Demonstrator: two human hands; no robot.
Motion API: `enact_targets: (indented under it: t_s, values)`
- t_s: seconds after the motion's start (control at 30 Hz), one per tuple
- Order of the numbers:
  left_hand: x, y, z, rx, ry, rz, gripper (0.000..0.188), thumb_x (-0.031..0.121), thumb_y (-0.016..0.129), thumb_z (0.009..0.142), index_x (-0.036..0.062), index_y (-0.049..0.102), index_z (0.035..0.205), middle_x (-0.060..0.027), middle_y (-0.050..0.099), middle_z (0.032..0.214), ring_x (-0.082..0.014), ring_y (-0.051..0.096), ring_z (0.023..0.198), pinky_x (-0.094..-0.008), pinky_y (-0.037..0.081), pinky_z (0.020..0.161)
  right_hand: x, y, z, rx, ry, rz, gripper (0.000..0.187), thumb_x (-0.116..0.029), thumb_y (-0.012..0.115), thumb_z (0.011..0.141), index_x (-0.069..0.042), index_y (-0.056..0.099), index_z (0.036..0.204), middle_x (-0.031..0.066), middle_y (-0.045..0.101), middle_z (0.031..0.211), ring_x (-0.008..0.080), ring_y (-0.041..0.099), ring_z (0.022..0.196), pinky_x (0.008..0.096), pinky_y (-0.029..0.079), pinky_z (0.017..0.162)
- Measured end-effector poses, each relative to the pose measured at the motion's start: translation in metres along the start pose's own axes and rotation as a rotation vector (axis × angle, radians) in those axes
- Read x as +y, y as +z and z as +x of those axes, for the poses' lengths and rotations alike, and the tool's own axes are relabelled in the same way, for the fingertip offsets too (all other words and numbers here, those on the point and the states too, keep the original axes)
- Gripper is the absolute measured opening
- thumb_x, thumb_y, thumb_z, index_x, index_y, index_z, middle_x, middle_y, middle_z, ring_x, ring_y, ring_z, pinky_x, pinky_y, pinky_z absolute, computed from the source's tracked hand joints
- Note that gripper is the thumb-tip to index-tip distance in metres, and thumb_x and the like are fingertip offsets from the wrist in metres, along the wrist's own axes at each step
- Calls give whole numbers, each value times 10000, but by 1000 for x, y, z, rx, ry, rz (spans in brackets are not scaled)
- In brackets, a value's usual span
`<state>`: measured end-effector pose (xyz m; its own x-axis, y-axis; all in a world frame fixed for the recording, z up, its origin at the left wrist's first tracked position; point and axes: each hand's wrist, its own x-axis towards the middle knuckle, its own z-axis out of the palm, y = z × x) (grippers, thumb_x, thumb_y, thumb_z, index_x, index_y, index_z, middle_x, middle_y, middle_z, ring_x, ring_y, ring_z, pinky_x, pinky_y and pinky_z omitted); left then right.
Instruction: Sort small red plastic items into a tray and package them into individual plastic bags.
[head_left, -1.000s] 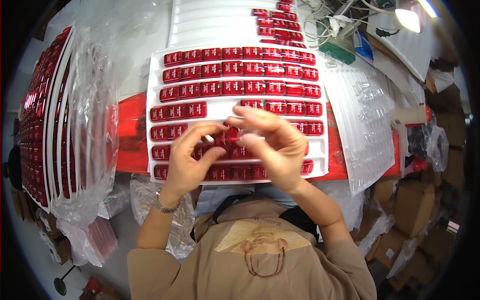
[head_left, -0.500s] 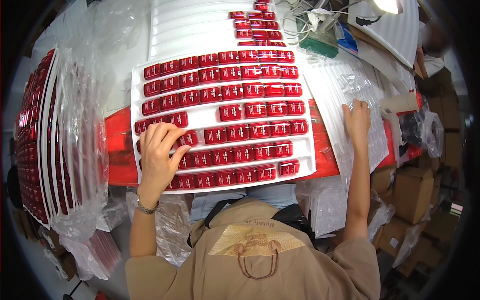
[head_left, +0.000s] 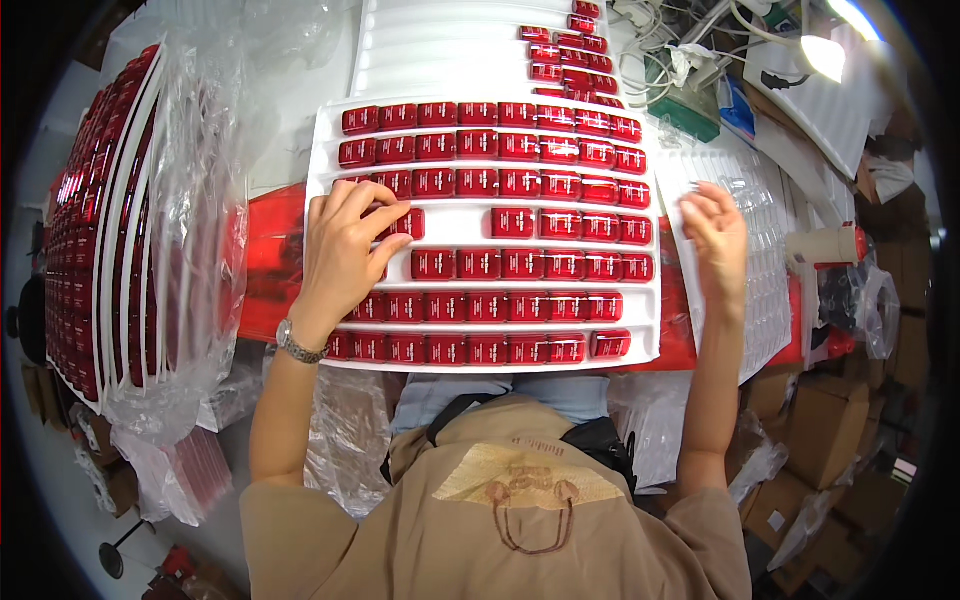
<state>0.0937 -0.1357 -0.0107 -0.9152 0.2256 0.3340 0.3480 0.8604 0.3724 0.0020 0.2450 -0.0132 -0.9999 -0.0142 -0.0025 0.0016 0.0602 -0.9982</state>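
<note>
The left forearm (head_left: 283,410) comes in from the near side and leans slightly right toward the far side, bare below the elbow. The left hand (head_left: 345,245) is back up, its fingers (head_left: 363,198) bent over to the right — the thumb stretched the same way, with a narrow gap between it and the index finger. The right forearm (head_left: 714,390) runs almost straight toward the far side. The right hand (head_left: 720,240) is well apart from the left — empty, fingers loosely curled toward the left.
</note>
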Motion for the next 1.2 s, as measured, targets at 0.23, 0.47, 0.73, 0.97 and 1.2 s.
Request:
enact_targets:
  t_s: [0.23,0.47,0.73,0.97,1.2]
  values:
    - [47,0,2,-38,-25,-637,314,204,694,793,-2,607,1013,-120,605,974,-260,594,925,-343,466,819,-46,122,-53,-658,55,123,210,-1,659,815,15,591,1013,45,623,887,73,594,779,206,487,693]
    - [51,11,10,-142,-14,-715,307,155,703,776,-3,605,1020,-121,602,966,-258,592,906,-339,469,808,-31,110,-47,-805,352,189,267,-121,703,819,-6,546,1001,-31,511,633,25,457,534,179,341,456]
    - [72,18,22,-94,128,-585,335,74,725,714,1,603,1018,-123,585,960,-274,566,878,-358,474,748,-47,91,-39,-755,479,-14,233,-172,734,792,4,583,819,30,578,581,60,538,469,189,396,395]
    - [50,12,25,11,65,-347,307,138,722,728,28,637,1001,-75,581,950,-223,536,879,-354,433,761,3,0,41,14,-222,-337,196,-210,655,838,-30,619,907,68,615,799,136,586,698,264,473,609]
    - [39,23,28,-81,72,-93,323,138,714,727,44,637,1027,-55,549,939,-206,510,887,-358,360,799,68,-106,85,139,-228,-1514,294,-162,599,819,-15,594,1074,180,578,1069,342,529,994,430,439,835]
